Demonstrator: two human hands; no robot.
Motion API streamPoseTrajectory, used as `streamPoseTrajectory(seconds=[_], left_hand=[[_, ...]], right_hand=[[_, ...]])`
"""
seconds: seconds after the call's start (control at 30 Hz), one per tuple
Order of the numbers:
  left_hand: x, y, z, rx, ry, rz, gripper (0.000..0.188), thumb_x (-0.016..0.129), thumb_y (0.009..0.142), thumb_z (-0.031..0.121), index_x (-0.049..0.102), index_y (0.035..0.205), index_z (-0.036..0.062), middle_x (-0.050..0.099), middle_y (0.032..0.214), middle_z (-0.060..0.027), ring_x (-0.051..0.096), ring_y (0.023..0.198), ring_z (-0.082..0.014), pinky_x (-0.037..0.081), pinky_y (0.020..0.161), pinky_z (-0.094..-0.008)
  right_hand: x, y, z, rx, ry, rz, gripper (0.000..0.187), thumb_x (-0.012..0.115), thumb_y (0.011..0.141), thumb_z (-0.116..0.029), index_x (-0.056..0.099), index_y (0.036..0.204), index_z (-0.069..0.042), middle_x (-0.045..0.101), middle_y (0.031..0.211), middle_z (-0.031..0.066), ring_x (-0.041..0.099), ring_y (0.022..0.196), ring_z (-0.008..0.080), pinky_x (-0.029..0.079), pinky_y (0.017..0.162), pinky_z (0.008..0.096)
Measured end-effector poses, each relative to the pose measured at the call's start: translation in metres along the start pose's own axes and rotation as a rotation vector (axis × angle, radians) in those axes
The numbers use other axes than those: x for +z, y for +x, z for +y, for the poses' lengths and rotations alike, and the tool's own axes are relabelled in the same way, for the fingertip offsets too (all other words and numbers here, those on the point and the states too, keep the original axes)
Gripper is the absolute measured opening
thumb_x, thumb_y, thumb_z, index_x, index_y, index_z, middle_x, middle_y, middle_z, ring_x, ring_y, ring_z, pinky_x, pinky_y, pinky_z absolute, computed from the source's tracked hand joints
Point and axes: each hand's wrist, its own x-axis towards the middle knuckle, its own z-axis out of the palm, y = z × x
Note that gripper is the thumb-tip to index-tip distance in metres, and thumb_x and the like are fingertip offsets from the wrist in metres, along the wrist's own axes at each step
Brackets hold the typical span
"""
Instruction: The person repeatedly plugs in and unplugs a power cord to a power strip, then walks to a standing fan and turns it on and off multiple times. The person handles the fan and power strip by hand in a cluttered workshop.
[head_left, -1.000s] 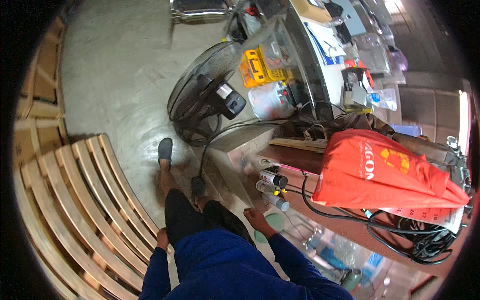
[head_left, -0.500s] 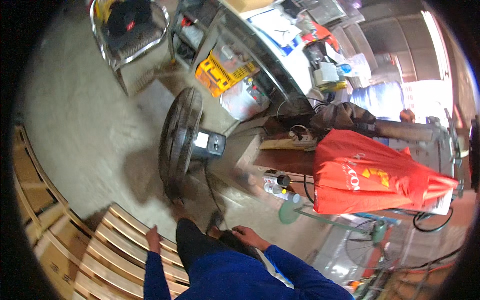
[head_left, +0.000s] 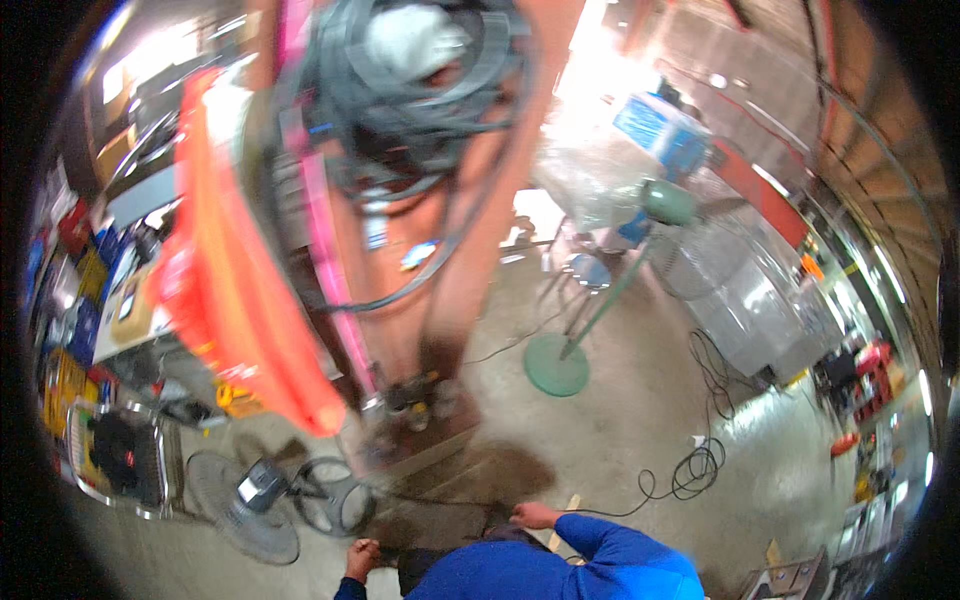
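My left hand (head_left: 363,558) hangs low beside my body, its fingers curled in and nothing seen in them. Closest to it is a black floor fan: a round base (head_left: 335,497), a dark motor housing (head_left: 262,486) and a wide grille (head_left: 215,480). My right hand (head_left: 535,515) is held in front of my waist, fingers also curled, with no object visible in it. A dark cable (head_left: 430,501) crosses the floor just beyond both hands; I see no grip on it.
Ahead rises an orange-brown pillar (head_left: 400,290) with coiled black hose (head_left: 420,90). A red plastic bag (head_left: 235,270) hangs left of it. A green stand fan's base (head_left: 556,365) and a coiled cable (head_left: 693,478) are on the floor at right. A metal-framed chair (head_left: 120,455) stands far left.
My view has swung to the right. The black fan and red bag now appear further left, and the pillar and green stand fan are ahead. Both hands remain low, still without a visible object.
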Motion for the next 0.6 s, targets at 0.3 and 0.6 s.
streamPoseTrajectory(seconds=[0.3,0.6], left_hand=[[0.424,0.060,0.083,0.199,0.554,-0.411,0.038,0.056,0.096,0.034,0.060,0.114,0.0002,0.065,0.089,-0.0048,0.060,0.078,-0.0140,0.050,0.070,-0.0294],[0.723,0.122,0.237,0.753,0.659,-0.666,0.040,0.053,0.098,0.036,0.058,0.115,0.0006,0.064,0.096,-0.0046,0.057,0.093,-0.0138,0.046,0.086,-0.0315]], right_hand=[[-0.104,-0.081,0.128,0.031,0.608,0.684,0.036,0.059,0.091,-0.031,0.061,0.113,-0.003,0.068,0.101,0.0187,0.066,0.093,0.0300,0.051,0.082,0.0377],[-0.404,-0.170,0.236,-0.221,0.631,1.602,0.030,0.051,0.097,-0.023,0.065,0.083,-0.001,0.070,0.085,0.0091,0.063,0.081,0.0157,0.049,0.073,0.0327]])
